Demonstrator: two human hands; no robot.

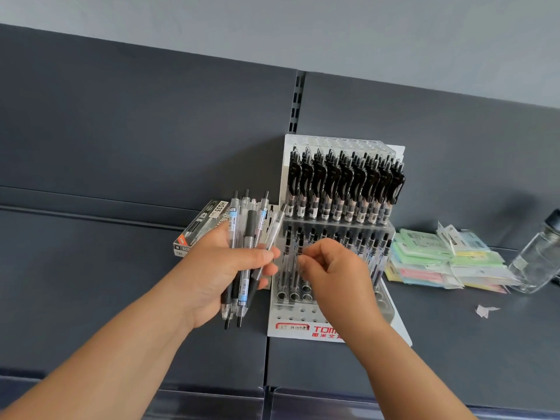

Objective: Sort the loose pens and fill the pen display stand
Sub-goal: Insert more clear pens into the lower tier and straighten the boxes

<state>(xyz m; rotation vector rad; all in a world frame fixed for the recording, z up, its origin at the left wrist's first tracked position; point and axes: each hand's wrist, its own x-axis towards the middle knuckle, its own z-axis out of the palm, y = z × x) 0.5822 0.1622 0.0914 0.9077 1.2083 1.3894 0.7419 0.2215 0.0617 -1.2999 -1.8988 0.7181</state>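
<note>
Pen display stand (339, 224), upper tier full; at its 9 o'clock my left hand (218, 268) clamped round a bundle of loose pens (247, 237); at 6 o'clock my right hand (336, 271), fingers curled at a lower-tier pen (300, 242), grip cannot be told.

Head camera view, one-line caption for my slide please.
Left hand grips a bundle of loose pens; right hand reaches to the lower tier of the pen display stand.
</note>
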